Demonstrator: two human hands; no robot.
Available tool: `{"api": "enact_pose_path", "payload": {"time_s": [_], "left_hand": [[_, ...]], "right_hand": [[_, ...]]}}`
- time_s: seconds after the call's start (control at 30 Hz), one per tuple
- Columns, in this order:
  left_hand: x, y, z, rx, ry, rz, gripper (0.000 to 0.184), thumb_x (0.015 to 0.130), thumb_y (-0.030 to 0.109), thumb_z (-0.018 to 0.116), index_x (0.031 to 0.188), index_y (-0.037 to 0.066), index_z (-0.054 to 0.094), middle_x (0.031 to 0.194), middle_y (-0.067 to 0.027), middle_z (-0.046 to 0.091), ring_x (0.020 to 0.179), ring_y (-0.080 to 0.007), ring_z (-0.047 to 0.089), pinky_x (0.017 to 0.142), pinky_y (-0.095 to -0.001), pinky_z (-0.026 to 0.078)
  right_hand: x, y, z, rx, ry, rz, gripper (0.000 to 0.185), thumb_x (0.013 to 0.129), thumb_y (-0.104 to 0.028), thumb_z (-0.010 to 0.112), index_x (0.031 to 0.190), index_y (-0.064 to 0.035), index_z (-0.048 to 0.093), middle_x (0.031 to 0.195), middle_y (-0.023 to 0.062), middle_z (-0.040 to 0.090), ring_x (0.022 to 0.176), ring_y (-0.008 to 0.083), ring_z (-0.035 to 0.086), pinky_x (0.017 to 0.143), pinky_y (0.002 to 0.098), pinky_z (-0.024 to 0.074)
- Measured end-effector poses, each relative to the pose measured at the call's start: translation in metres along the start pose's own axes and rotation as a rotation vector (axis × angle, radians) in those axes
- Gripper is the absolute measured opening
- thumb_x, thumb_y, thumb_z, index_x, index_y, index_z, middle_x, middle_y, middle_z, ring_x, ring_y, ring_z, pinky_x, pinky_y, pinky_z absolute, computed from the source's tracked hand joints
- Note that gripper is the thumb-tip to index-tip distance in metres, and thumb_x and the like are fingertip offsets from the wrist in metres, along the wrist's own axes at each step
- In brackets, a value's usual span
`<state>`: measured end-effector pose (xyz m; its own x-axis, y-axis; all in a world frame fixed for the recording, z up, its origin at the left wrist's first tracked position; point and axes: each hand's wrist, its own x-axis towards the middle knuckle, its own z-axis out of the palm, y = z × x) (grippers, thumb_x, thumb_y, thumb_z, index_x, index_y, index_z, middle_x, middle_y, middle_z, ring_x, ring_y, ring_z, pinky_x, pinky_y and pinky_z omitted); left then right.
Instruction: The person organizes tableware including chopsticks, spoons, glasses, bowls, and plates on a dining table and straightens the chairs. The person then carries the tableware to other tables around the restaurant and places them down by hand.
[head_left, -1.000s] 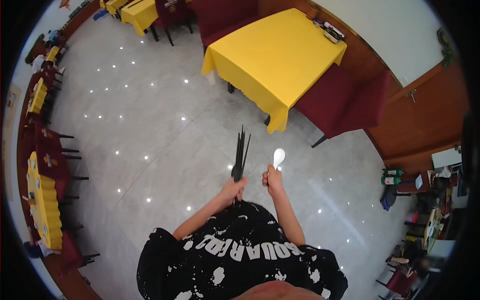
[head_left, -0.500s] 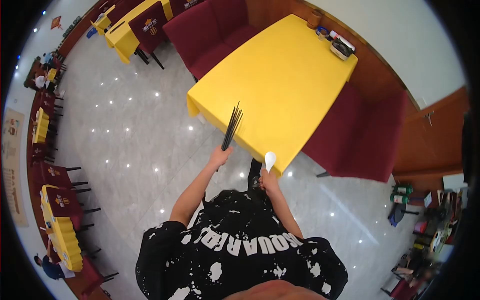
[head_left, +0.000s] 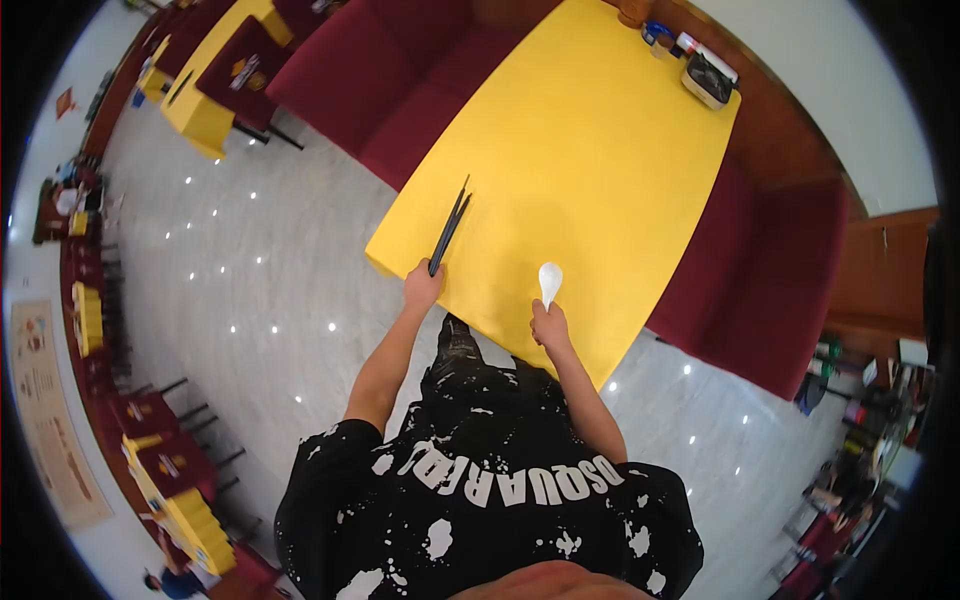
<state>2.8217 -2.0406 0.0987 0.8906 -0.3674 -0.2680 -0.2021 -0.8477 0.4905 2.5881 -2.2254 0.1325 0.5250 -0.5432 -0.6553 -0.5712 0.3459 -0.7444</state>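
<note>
Left hand (head_left: 424, 287) clamps likely light, stiff sticks (head_left: 448, 237) by near ends; right hand (head_left: 550, 326) clamps spoon (head_left: 550, 277) by handle, fragility unclear.

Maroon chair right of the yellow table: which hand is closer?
Right: the right hand, holding the white spoon, is left of the chair; the left hand is farther left.

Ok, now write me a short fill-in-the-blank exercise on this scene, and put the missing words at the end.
1. The left hand grips slim sticks whose colour is ____.
2. The right hand holds a white ____.
3. The tablecloth nearest the hands is coloured ____.
4. The person's black shirt is splashed with marks coloured ____.

Missing words: black; spoon; yellow; white.
</note>
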Motion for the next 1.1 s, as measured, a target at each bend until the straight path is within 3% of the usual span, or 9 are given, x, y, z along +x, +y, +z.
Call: {"api": "enact_pose_path", "payload": {"time_s": [0.03, 0.07, 0.2, 0.33, 0.43, 0.57, 0.77, 0.97, 1.1], "left_hand": [[0.02, -0.005, 0.001, 0.032, 0.041, 0.065, 0.039, 0.087, 0.039, 0.067, 0.093, 0.001, 0.063, 0.086, -0.0229, 0.067, 0.085, -0.0432, 0.065, 0.074, -0.0519, 0.052], [0.037, -0.01, 0.002, 0.055, 0.085, 0.128, 0.038, 0.087, 0.038, 0.068, 0.091, 0.0, 0.063, 0.086, -0.0226, 0.066, 0.085, -0.043, 0.064, 0.074, -0.0515, 0.051], [0.099, -0.02, 0.005, 0.101, 0.141, 0.29, 0.042, 0.084, 0.034, 0.073, 0.104, -0.001, 0.061, 0.098, -0.0212, 0.06, 0.094, -0.0415, 0.059, 0.08, -0.0504, 0.048], [0.101, -0.03, -0.008, 0.112, 0.016, 0.341, 0.063, 0.083, 0.034, 0.074, 0.13, 0.001, 0.047, 0.112, -0.0189, 0.054, 0.106, -0.0385, 0.054, 0.086, -0.051, 0.045], [0.108, -0.033, -0.027, 0.088, -0.024, 0.407, 0.069, 0.082, 0.034, 0.075, 0.135, 0.001, 0.045, 0.115, -0.0184, 0.053, 0.107, -0.0382, 0.053, 0.088, -0.0497, 0.045], [0.101, -0.047, -0.055, 0.069, -0.101, 0.56, 0.084, 0.079, 0.037, 0.076, 0.145, 0.001, 0.038, 0.139, -0.0248, 0.044, 0.126, -0.0419, 0.044, 0.103, -0.0541, 0.037], [0.107, -0.089, -0.042, 0.139, -0.063, 0.905, 0.075, 0.084, 0.036, 0.069, 0.147, 0.008, 0.041, 0.152, -0.021, 0.036, 0.14, -0.0414, 0.033, 0.111, -0.0602, 0.025], [0.114, -0.071, -0.047, 0.15, -0.008, 0.919, 0.06, 0.089, 0.034, 0.064, 0.144, 0.016, 0.049, 0.153, -0.0134, 0.04, 0.141, -0.0342, 0.037, 0.113, -0.0594, 0.027], [0.137, -0.062, -0.047, 0.11, -0.051, 1.016, 0.055, 0.089, 0.032, 0.065, 0.139, 0.013, 0.053, 0.151, -0.0109, 0.044, 0.14, -0.0286, 0.04, 0.112, -0.0566, 0.03]], "right_hand": [[0.013, 0.003, 0.011, -0.056, 0.051, 0.001, 0.038, 0.097, -0.034, 0.055, 0.091, 0.0035, 0.054, 0.061, 0.0147, 0.058, 0.048, 0.0255, 0.058, 0.047, 0.0412, 0.0459], [0.026, 0.006, 0.026, -0.149, 0.133, -0.039, 0.041, 0.096, -0.035, 0.055, 0.094, 0.0059, 0.055, 0.072, 0.0259, 0.064, 0.064, 0.0401, 0.066, 0.059, 0.0492, 0.0505], [0.07, -0.006, 0.097, -0.437, 0.362, -0.165, 0.038, 0.097, -0.036, 0.058, 0.099, 0.0018, 0.052, 0.08, 0.0312, 0.065, 0.074, 0.05, 0.064, 0.064, 0.0561, 0.0496], [0.085, -0.023, 0.144, -0.628, 0.438, -0.144, 0.036, 0.096, -0.034, 0.059, 0.107, -0.0013, 0.049, 0.078, 0.0283, 0.065, 0.071, 0.0482, 0.065, 0.062, 0.0567, 0.0503], [0.099, -0.033, 0.169, -0.688, 0.503, -0.169, 0.038, 0.096, -0.035, 0.059, 0.113, -0.003, 0.047, 0.078, 0.0265, 0.066, 0.069, 0.0465, 0.066, 0.06, 0.0565, 0.0512], [0.103, -0.053, 0.189, -0.787, 0.566, -0.159, 0.046, 0.095, -0.034, 0.061, 0.124, -0.0027, 0.045, 0.085, 0.0231, 0.066, 0.068, 0.0429, 0.067, 0.057, 0.0529, 0.0535], [0.107, -0.042, 0.217, -0.945, 0.548, -0.162, 0.058, 0.093, -0.033, 0.062, 0.135, 0.0005, 0.041, 0.092, 0.0198, 0.065, 0.067, 0.0386, 0.069, 0.056, 0.0483, 0.0563], [0.099, -0.048, 0.229, -0.908, 0.544, -0.186, 0.056, 0.091, -0.032, 0.063, 0.132, 0.0005, 0.042, 0.091, 0.0219, 0.065, 0.069, 0.0391, 0.069, 0.056, 0.0485, 0.0561], [0.1, -0.054, 0.233, -0.919, 0.524, -0.184, 0.049, 0.089, -0.032, 0.064, 0.122, -0.0007, 0.046, 0.092, 0.0229, 0.065, 0.072, 0.0403, 0.069, 0.059, 0.0501, 0.0558]]}}
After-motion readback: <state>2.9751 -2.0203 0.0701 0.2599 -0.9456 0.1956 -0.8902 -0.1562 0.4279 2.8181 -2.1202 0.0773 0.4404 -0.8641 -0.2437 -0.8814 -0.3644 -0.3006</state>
